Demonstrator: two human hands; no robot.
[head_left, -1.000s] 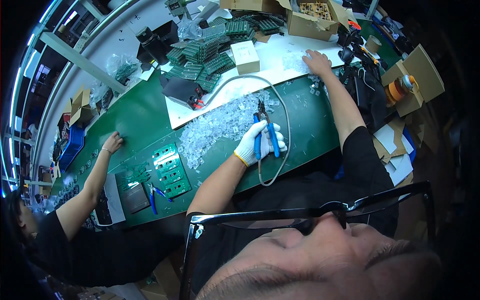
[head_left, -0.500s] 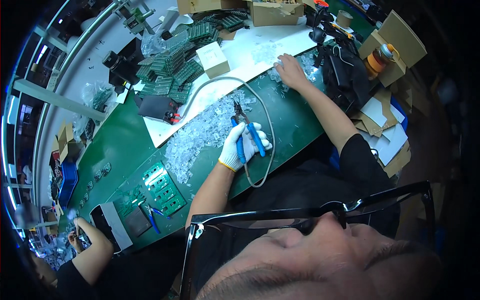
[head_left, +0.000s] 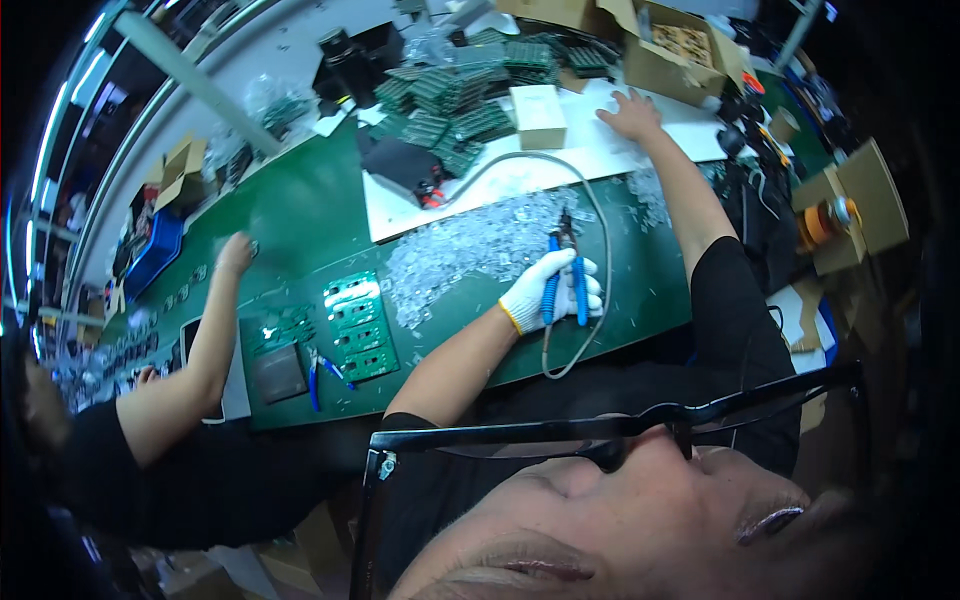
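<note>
In a white work glove, my left hand [head_left: 555,290] grips cutting pliers [head_left: 580,292] with blue handles, their jaws pointing away from me beside a pile of small clear plastic pieces [head_left: 470,245]. A grey cable [head_left: 606,250] runs from the handle end in a loop to a dark box [head_left: 396,163] with red connectors. Bare and stretched far out, my right hand [head_left: 632,115] has its fingers spread over the white sheet [head_left: 490,165], just short of an open cardboard box [head_left: 655,75]. I see nothing in that hand.
Stacked green circuit boards [head_left: 455,105] and a small white box [head_left: 540,118] stand at the back. A green board panel [head_left: 360,325] and blue-handled pliers [head_left: 318,380] lie to the left. A co-worker's arm [head_left: 215,320] reaches over the table at far left. Black bags [head_left: 750,200] sit at right.
My right hand has moved off the clear pieces to the white sheet near the cardboard box. My view has shifted left. The co-worker's arm has reached forward over the table.
</note>
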